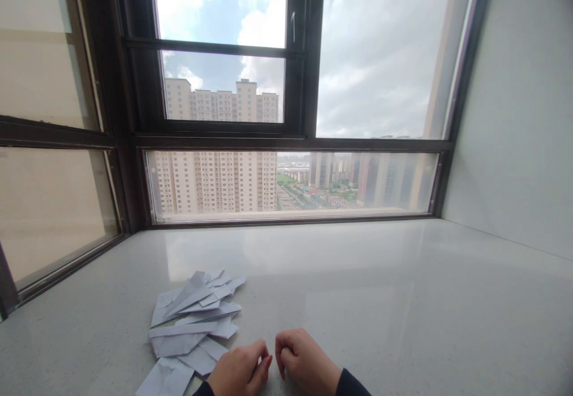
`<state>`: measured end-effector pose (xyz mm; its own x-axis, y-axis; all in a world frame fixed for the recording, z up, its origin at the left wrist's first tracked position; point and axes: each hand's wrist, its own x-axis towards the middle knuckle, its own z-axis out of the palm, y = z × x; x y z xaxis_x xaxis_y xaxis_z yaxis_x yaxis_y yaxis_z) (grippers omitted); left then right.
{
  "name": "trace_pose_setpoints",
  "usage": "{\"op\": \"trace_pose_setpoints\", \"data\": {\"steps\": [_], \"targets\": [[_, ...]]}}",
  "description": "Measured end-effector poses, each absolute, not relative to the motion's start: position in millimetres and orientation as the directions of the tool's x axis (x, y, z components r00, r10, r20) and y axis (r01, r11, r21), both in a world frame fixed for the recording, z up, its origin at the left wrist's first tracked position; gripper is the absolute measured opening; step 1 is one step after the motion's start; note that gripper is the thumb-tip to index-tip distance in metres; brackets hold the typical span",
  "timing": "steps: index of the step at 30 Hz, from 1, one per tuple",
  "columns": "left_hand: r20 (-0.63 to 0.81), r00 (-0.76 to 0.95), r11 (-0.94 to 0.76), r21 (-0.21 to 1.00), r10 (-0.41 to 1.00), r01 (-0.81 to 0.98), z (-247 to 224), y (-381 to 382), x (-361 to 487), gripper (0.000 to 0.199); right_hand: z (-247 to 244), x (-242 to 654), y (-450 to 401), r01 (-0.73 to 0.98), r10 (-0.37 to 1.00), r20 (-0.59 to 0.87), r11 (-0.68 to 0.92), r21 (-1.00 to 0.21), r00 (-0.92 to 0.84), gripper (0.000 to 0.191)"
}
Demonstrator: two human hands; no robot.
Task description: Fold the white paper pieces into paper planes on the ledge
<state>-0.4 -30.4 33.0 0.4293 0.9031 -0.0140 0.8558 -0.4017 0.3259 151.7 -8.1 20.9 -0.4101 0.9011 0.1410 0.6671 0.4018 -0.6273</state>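
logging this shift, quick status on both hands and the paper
Left hand: loosely curled, beside folded paper pile. Right hand: curled, on the pile's far side from left hand, small gap between hands. Pile lies on white sill.

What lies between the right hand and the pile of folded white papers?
The left hand lies between the right hand and the folded papers; a narrow strip of bare pale surface separates the hands. The head view shows this.
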Motion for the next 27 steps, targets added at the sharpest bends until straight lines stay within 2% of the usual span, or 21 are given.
{"op": "trace_pose_setpoints", "data": {"steps": [27], "targets": [[-0.009, 0.448, -0.42, 0.33, 0.894, 0.845, 29.3, -28.9, -2.8, 0.024, 19.5, 151.2, -7.0, 0.681, 0.898, 0.135, 0.409, -0.608, -0.419, 0.03]]}}
